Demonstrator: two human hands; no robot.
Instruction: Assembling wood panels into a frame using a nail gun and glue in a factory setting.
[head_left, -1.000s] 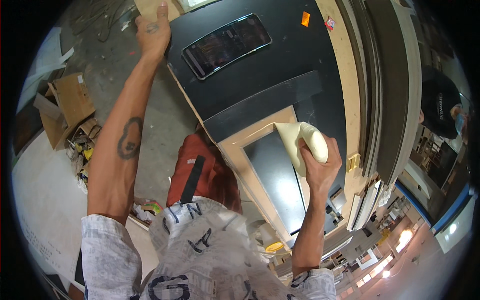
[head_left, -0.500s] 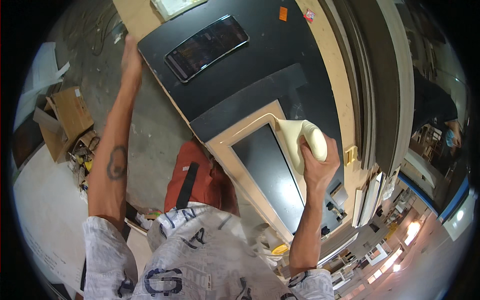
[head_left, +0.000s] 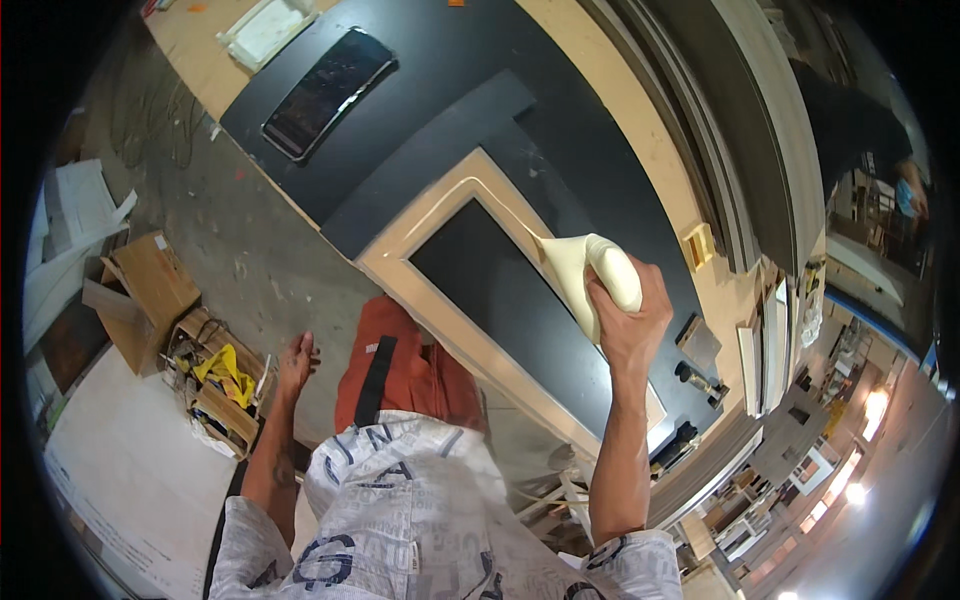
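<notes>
In my right hand (head_left: 638,310) is a cream squeeze bottle (head_left: 568,268), tipped nozzle-down with my fingers wrapped round its body. Its tip meets the far rail of a flat wooden frame (head_left: 385,258). A thin, shiny bead of what looks like glue (head_left: 470,181) runs along the frame from the left end to the nozzle. Through the frame's opening shows the dark board (head_left: 425,50) beneath it. My left hand (head_left: 297,362) hangs off the table's left side, above the floor, fingers loosely apart and holding nothing.
A phone (head_left: 330,92) and a white tray (head_left: 265,32) lie beyond the frame. Stacked dark panels (head_left: 690,120) line the right side. A small black-handled tool (head_left: 700,380) rests near the right edge. Cardboard boxes (head_left: 150,290) stand on the floor at left. Another person (head_left: 860,120) is at far right.
My left hand has left the table's far-left corner and dropped back toward my body. The bottle's nozzle has travelled along the far rail, lengthening the bead. The head view has shifted.
</notes>
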